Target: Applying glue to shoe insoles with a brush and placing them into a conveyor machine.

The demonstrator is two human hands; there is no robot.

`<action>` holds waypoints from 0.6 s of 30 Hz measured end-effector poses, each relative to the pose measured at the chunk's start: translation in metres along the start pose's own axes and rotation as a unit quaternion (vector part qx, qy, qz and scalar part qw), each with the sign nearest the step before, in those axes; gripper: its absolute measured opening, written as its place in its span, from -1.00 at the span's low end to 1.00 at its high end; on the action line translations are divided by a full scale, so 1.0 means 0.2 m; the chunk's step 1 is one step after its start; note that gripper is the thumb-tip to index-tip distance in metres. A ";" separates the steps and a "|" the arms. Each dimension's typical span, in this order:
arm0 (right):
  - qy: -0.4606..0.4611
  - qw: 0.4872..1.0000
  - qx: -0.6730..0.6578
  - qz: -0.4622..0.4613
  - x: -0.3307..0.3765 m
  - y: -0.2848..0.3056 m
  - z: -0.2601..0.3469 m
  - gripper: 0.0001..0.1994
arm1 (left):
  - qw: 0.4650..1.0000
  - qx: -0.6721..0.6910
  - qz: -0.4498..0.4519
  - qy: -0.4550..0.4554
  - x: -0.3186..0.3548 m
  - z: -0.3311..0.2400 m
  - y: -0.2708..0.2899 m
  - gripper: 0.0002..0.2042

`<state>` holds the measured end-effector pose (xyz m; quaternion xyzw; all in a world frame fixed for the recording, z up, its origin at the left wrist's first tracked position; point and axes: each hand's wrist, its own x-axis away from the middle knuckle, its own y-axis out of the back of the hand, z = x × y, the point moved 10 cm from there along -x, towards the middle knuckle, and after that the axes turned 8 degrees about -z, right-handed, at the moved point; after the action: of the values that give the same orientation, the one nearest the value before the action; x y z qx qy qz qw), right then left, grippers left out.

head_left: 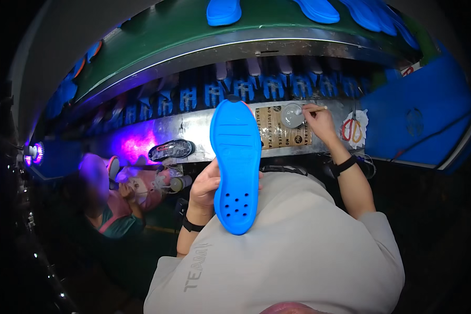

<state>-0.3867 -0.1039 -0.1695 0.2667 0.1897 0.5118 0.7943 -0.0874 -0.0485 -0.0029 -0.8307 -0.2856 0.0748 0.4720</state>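
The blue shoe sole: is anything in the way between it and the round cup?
Nothing visible stands in the way. Between the blue shoe sole, held in the left hand, and the round cup, only a brown sheet shows on the bench. The right hand is on the cup's other side.

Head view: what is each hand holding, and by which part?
Left hand: the blue sole, by its edges near the holed end. Right hand: a thin stick, by its shaft.
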 end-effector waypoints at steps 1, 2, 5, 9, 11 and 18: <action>0.008 0.999 -0.045 -0.021 0.02 0.04 0.03 -0.75 | 0.997 -0.027 -0.067 -0.023 0.00 0.00 0.08 -0.20; 0.016 0.995 -0.090 -0.041 0.03 0.08 0.04 -0.75 | 0.988 -0.053 -0.134 -0.047 0.01 -0.01 0.16 -0.20; 0.021 0.999 -0.018 -0.033 0.04 0.16 -0.06 -0.78 | 0.968 -0.087 -0.201 -0.124 -0.06 -0.05 0.26 -0.22; 0.033 0.993 -0.111 -0.038 0.05 0.26 0.23 -0.81 | 0.968 -0.095 -0.191 -0.134 -0.11 -0.09 0.28 -0.23; 0.050 0.966 -0.255 -0.004 0.07 0.31 0.47 -0.82 | 0.967 -0.124 -0.186 -0.118 -0.12 -0.08 0.27 -0.21; 0.142 0.928 -0.338 0.068 0.12 0.37 0.97 -0.82 | 0.975 -0.091 -0.171 -0.108 -0.15 -0.05 0.19 -0.20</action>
<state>-0.3186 -0.1020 0.0279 -0.0809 0.0975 0.6309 0.7654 -0.0930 -0.0881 -0.0334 -0.7962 -0.4783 0.0561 0.3663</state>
